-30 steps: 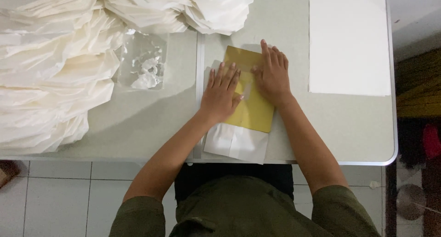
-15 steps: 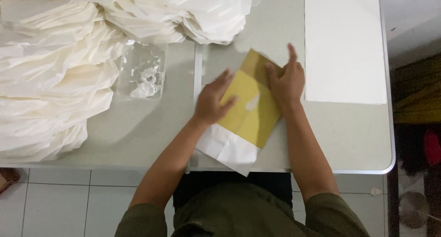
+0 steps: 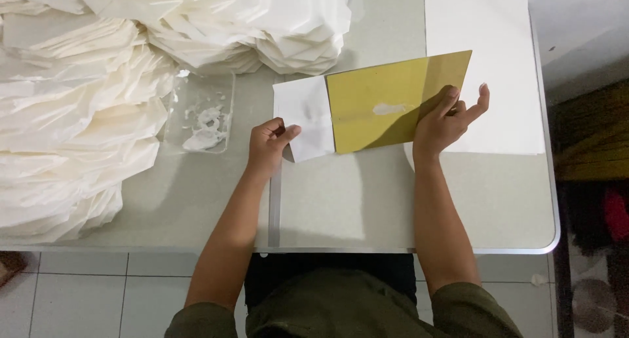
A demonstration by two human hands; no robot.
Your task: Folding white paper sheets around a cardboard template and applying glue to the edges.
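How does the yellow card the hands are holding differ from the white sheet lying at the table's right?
The stiff yellow card is mustard-coloured, smaller and lifted off the table; the large white sheet is pale, bigger and lies flat. The right hand grips the card, while nothing holds the sheet. Both are flat rectangles.

A pale grey folding table [image 3: 367, 200] with a metal rim and a seam running down its middle is standing over a white tiled floor [image 3: 85, 292]. Heaps of folded white paper [image 3: 98, 82] are lying across its left and far side — spilling toward the centre. A clear plastic sheet [image 3: 200, 115] smeared with white paste is lying beside them, and a stack of flat white sheets [image 3: 491, 69] is resting at the right — near the edge.
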